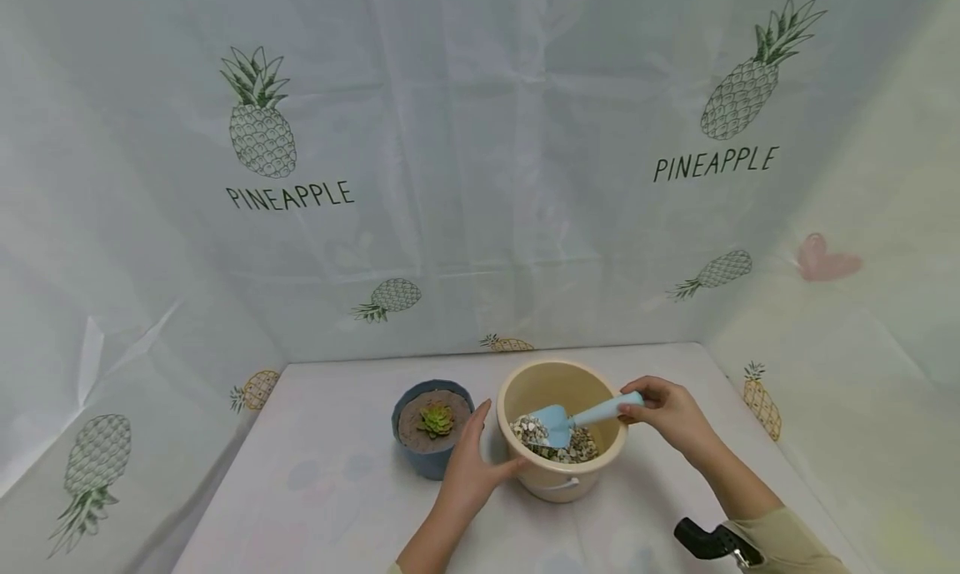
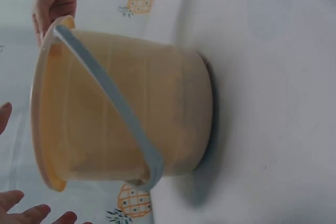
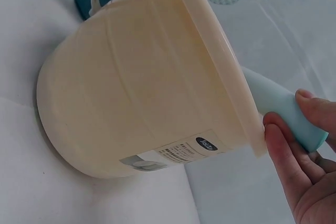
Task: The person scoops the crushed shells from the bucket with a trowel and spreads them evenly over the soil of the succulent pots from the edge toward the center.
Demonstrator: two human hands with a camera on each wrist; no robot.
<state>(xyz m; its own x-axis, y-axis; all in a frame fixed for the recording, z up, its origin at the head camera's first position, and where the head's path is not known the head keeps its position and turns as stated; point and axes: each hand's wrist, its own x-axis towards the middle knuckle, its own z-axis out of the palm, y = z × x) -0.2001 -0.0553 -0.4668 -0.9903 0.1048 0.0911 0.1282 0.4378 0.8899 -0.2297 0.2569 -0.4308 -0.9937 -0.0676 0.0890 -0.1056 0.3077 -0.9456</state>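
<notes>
Trowel handle [image 1: 600, 412] pinched in right grip [image 1: 670, 407]; blade [image 1: 553, 428] inside bucket [image 1: 542, 479].

1. Head view: muted, diffuse light; faint, soft-edged shadows lie on the table [image 1: 352, 516] around the bucket [image 1: 543, 480], between left hand [image 1: 474, 464] and right hand [image 1: 671, 409].
2. Beyond both hands, pale sheen streaks the creased sheet [image 1: 480, 182].
3. Well right of the right hand, the heart [image 1: 816, 257] looks blurred.
4. Left wrist view: greyish, slightly hazy; a broad shadow hugs the bucket's base.
5. Right wrist view: the label [image 3: 170, 153] near the right hand has small print too soft to read.
</notes>
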